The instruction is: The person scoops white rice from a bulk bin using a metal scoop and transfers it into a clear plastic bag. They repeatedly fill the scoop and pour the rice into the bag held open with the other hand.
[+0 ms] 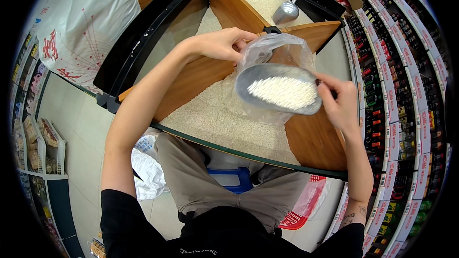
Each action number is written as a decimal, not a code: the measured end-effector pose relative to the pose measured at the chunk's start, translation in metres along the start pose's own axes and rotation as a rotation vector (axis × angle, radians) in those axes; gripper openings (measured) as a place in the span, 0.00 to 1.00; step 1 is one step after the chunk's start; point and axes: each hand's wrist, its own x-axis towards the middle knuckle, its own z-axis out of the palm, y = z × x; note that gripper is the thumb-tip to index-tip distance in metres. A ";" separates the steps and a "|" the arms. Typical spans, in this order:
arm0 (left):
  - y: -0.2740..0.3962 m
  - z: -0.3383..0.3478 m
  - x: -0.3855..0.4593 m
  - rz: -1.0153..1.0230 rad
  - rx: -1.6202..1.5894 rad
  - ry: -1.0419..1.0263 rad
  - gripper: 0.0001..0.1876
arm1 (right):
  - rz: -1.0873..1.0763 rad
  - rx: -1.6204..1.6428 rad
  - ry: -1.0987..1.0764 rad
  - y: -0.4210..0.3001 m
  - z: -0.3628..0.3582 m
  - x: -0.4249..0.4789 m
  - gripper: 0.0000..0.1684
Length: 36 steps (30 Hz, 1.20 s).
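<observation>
My right hand (335, 100) grips the end of a metal scoop (244, 87), which carries a heap of white rice (283, 92). The scoop is over the front of a clear plastic bag (279, 41), in front of its opening. My left hand (226, 44) pinches the bag's rim at its left side. Below lies a wooden-sided bin compartment with loose rice (215, 118). The lower part of the bag hangs over that rice, partly hidden by the scoop. A second metal scoop (285, 12) rests on rice in the far compartment.
Wooden dividers (240, 5) split the bin, and its dark front edge (229, 150) runs before my legs. A large printed white sack (86, 25) stands at left. Shelves of bottles (380, 114) line the right. A red basket (304, 204) and a blue plastic object (229, 179) are below.
</observation>
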 end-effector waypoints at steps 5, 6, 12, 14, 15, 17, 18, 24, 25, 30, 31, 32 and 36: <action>0.000 0.000 -0.001 0.006 0.027 0.016 0.43 | -0.085 -0.423 0.169 0.001 -0.013 0.003 0.13; 0.001 0.001 -0.001 0.008 0.023 0.007 0.43 | -0.099 -0.450 0.183 0.002 -0.011 0.003 0.13; 0.006 0.001 -0.003 -0.004 0.033 -0.019 0.42 | -0.147 -0.674 0.159 -0.001 0.005 0.003 0.16; 0.010 0.002 -0.003 -0.009 0.012 -0.028 0.41 | -0.167 -0.690 0.182 0.000 0.012 0.003 0.16; 0.011 0.002 -0.003 -0.015 0.008 -0.028 0.41 | -0.176 -0.719 0.179 -0.001 0.015 0.003 0.16; 0.011 0.002 -0.004 -0.026 0.000 -0.029 0.41 | -0.194 -0.778 0.173 -0.003 0.021 0.004 0.17; 0.011 0.002 -0.004 -0.015 -0.008 -0.029 0.41 | -0.209 -0.800 0.186 -0.003 0.024 0.004 0.18; 0.009 0.002 -0.005 -0.014 -0.005 -0.013 0.40 | -0.304 -0.847 0.223 0.005 0.038 0.009 0.21; 0.010 0.002 -0.005 -0.013 -0.003 -0.016 0.40 | -0.309 -0.854 0.218 0.007 0.038 0.009 0.21; 0.010 0.003 -0.005 0.013 -0.044 -0.016 0.41 | -0.331 -0.850 0.220 0.002 0.039 0.010 0.22; 0.009 0.002 -0.005 0.017 -0.046 -0.015 0.41 | -0.333 -0.851 0.220 0.002 0.039 0.010 0.22; 0.007 0.002 -0.005 0.020 -0.048 -0.015 0.41 | -0.335 -0.851 0.219 0.001 0.038 0.010 0.22; 0.007 0.001 -0.004 0.017 -0.058 -0.025 0.40 | -0.383 -0.808 0.271 0.002 0.027 0.014 0.23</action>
